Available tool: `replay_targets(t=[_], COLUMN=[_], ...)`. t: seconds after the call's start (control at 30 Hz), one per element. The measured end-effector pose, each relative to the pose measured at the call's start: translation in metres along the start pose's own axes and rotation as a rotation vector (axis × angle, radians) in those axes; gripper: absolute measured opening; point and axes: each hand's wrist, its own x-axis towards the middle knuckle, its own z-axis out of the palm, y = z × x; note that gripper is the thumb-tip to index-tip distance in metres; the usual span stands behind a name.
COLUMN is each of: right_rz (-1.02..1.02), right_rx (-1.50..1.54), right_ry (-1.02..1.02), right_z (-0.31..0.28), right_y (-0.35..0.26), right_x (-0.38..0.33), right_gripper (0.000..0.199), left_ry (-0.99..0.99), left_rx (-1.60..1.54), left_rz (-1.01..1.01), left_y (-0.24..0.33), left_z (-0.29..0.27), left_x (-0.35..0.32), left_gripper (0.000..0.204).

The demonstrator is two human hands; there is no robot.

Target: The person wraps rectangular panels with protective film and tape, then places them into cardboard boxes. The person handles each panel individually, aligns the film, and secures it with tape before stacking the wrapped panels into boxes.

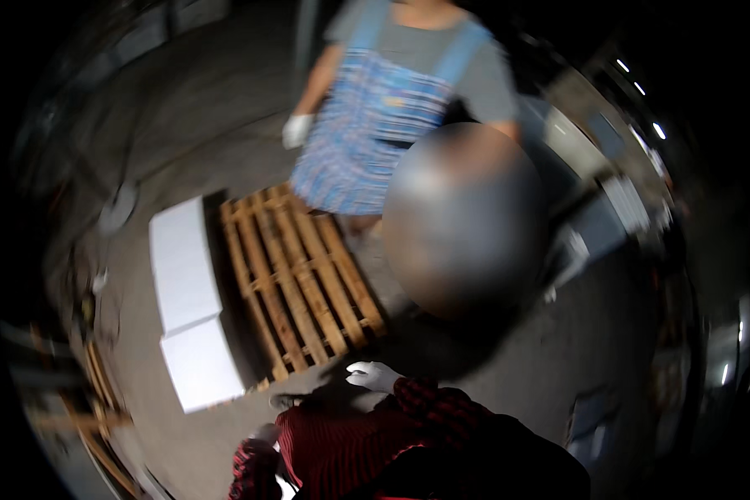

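My right hand (373, 377), in a white glove, is held in front of my body near the near end of a wooden pallet (296, 275). Its fingers are slightly curved with a gap between them, and nothing shows in its grasp. Low beside my red and black patterned clothing is my left hand (267, 433), also pale-gloved; its fingers are too dark and covered to make out. Left of the pallet lie two white flat-topped blocks or stacks of sheets, a longer far one (183, 267) and a shorter near one (200, 364).
Beyond the pallet stands a co-worker (371, 125) in a blue patterned apron, a white-gloved hand (297, 131) hanging down. A large blurred round patch (467, 221) hides the area on their right side of the picture. Wooden slats (100, 417) lie at the lower left.
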Motion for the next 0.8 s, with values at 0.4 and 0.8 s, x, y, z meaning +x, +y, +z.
replay_targets(t=[0.4,0.8], right_rz=[0.877,0.414], right_rx=[0.287,0.472], right_ry=[0.928,0.635], right_z=[-0.006,0.003], right_y=[0.398,0.372], right_x=[-0.347,-0.312], right_gripper=[0.04,0.032], left_ry=[-0.093,-0.356], left_rx=[-0.332,0.511], left_rz=[0.448,1.121], left_y=[0.515,0.585], left_z=[-0.18,-0.179], left_x=[0.221,0.452], left_gripper=[0.054,0.031])
